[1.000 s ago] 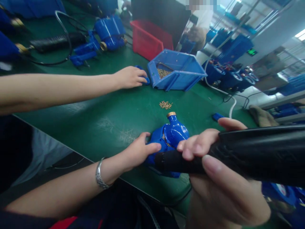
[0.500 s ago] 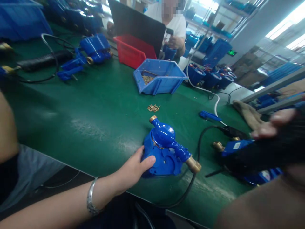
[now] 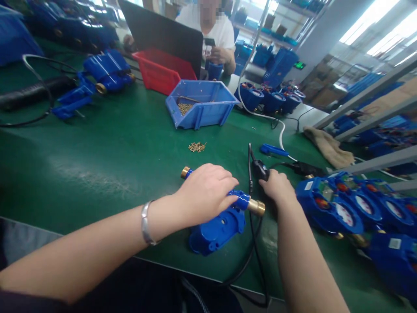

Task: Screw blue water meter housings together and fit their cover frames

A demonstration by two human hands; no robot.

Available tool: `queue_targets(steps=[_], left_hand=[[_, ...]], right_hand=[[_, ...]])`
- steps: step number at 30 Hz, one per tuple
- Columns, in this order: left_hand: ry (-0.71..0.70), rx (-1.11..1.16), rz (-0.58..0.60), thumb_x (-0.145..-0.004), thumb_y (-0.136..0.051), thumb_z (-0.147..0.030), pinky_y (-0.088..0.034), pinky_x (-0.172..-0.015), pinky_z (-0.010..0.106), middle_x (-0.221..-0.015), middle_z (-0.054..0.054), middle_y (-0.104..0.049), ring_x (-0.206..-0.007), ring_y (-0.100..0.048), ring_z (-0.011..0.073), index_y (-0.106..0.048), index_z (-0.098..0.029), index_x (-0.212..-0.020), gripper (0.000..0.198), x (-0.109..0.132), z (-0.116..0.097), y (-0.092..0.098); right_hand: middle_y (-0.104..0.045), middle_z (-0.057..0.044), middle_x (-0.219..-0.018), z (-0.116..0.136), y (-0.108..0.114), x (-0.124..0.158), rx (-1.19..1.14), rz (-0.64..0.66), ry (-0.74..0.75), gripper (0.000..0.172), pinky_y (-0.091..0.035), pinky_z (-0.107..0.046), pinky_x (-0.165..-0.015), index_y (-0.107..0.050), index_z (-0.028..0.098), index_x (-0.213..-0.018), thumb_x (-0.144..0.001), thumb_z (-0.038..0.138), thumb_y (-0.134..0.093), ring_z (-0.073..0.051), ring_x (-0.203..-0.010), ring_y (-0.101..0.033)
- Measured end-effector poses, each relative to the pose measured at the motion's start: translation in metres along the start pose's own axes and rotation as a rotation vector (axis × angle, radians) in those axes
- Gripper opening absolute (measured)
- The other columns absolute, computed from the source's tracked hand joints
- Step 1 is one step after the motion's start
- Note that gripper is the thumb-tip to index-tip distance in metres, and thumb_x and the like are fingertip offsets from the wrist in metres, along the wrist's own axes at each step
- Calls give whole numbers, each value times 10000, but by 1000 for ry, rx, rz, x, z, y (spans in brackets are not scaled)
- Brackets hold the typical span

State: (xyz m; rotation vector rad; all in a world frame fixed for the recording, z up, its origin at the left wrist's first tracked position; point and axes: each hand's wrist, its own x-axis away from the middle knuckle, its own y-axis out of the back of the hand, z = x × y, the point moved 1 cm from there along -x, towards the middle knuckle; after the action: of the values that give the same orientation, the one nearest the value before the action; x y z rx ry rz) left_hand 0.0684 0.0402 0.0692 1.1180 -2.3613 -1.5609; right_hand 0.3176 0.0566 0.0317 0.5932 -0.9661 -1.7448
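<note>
My left hand (image 3: 206, 191) lies curled over the top of a blue water meter body (image 3: 218, 224) with brass threaded ends, which rests near the front edge of the green table (image 3: 107, 152). Just to the right, my right hand (image 3: 276, 187) is closed on a black electric screwdriver (image 3: 259, 169) that lies on the table, its black cable running down past the meter. A small heap of brass screws (image 3: 197, 147) sits beyond the meter.
A blue bin (image 3: 202, 102) of screws and a red bin (image 3: 159, 69) stand farther back. Finished blue meters (image 3: 345, 208) line the right side. A person (image 3: 215, 39) works across the table. More blue parts (image 3: 97, 71) and a black tool lie at the left.
My right hand has come down from near the camera and set the black screwdriver on the table. My left hand has shifted from the meter's side onto its top. The other person's arm is gone.
</note>
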Motion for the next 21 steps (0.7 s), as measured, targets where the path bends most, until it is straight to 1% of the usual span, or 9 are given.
queue_targets(steps=[2, 4, 5, 7, 10, 12, 15, 17, 21], left_hand=[[-111, -63, 137, -835, -529, -369, -391, -865, 424, -961, 149, -677, -949, -598, 299, -624, -96, -996, 330, -18, -9, -11], [-167, -96, 218, -811, -550, -434, -417, -781, 417, -916, 153, -680, -869, -624, 309, -605, -91, -1010, 400, -28, -14, -21], [-177, -112, 238, -802, -551, -462, -426, -732, 405, -894, 154, -681, -826, -633, 311, -592, -89, -1025, 437, -30, -15, -25], [-179, -144, 255, -793, -545, -495, -424, -656, 376, -865, 149, -679, -768, -639, 308, -576, -91, -1042, 476, -30, -14, -30], [-133, -169, 258, -803, -530, -492, -407, -625, 338, -852, 124, -672, -754, -638, 287, -592, -120, -991, 422, -25, -12, -28], [-86, -142, 266, -804, -529, -493, -402, -630, 328, -868, 107, -672, -767, -636, 277, -602, -146, -980, 396, -21, -9, -22], [-36, -52, 272, -783, -567, -485, -403, -662, 337, -914, 83, -676, -805, -626, 280, -605, -184, -1038, 396, -12, -6, -11], [3, 37, 281, -764, -608, -453, -401, -701, 344, -934, 64, -681, -834, -617, 275, -614, -215, -1059, 380, -6, -3, -3], [135, 323, 227, -685, -704, -352, -401, -789, 346, -952, 27, -694, -886, -604, 252, -657, -248, -1024, 358, 2, 6, 12]], right_hand=[[-578, -179, -954, 11, 16, 27, 90, -66, -33, 184, -338, -565, -891, -566, 138, -847, -663, 138, -564, -364, -1020, -521], [-622, -122, -844, 19, 28, 63, 89, 1, -40, 147, -431, -488, -816, -605, 149, -840, -710, 168, -537, -295, -852, -599], [-633, -78, -737, 20, 30, 82, 53, 108, -36, 118, -482, -428, -721, -622, 164, -800, -717, 197, -546, -252, -719, -619], [-650, -56, -735, 17, 25, 117, -152, 403, -5, 173, -518, -366, -651, -620, 166, -868, -737, 266, -569, -218, -673, -632], [-662, -66, -858, 7, 2, 150, -340, 555, -40, 346, -540, -353, -680, -590, 159, -1022, -686, 224, -643, -210, -737, -647], [-646, -82, -1011, 3, -17, 157, -422, 559, -49, 469, -523, -385, -795, -558, 181, -1124, -671, 198, -680, -227, -877, -637], [-571, -79, -1219, 5, -46, 154, -626, 494, 6, 528, -330, -459, -1041, -557, 220, -1166, -667, 239, -730, -266, -1178, -489], [-597, -81, -1190, 8, -62, 150, -822, 503, 10, 533, -291, -487, -1057, -604, 210, -1101, -611, 316, -784, -302, -1216, -450], [-613, -73, -1175, 13, -79, 145, -1051, 505, -32, 661, -397, -463, -983, -602, 221, -1057, -485, 463, -827, -322, -1144, -519]])
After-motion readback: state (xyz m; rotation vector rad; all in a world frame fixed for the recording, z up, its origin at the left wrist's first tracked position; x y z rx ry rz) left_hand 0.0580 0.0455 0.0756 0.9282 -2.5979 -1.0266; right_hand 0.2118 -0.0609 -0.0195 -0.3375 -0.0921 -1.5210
